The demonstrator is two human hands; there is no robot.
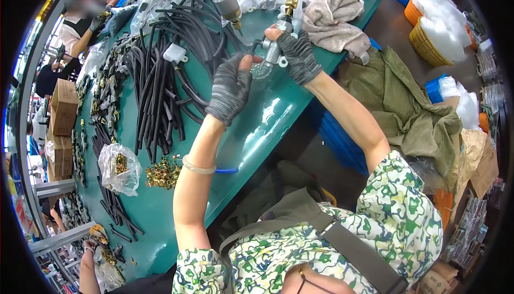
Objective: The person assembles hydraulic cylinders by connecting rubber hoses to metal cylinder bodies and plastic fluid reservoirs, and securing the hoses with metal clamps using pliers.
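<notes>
Beside the tubes [154,101], the right grip [301,57] clamps a metal piece [272,53], likely hefty, rigid, slick, best held mid-barrel; whether the left grip [231,88] holds anything, one cannot tell.

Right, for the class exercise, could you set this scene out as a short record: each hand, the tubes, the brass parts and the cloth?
Left hand: gloved in grey, close to the metal piece; contact unclear
Right hand: gloved in grey, gripping the metal piece
Tubes: black, piled on the green table
Brass parts: loose heap on the table
Cloth: crumpled, near the right hand
</notes>
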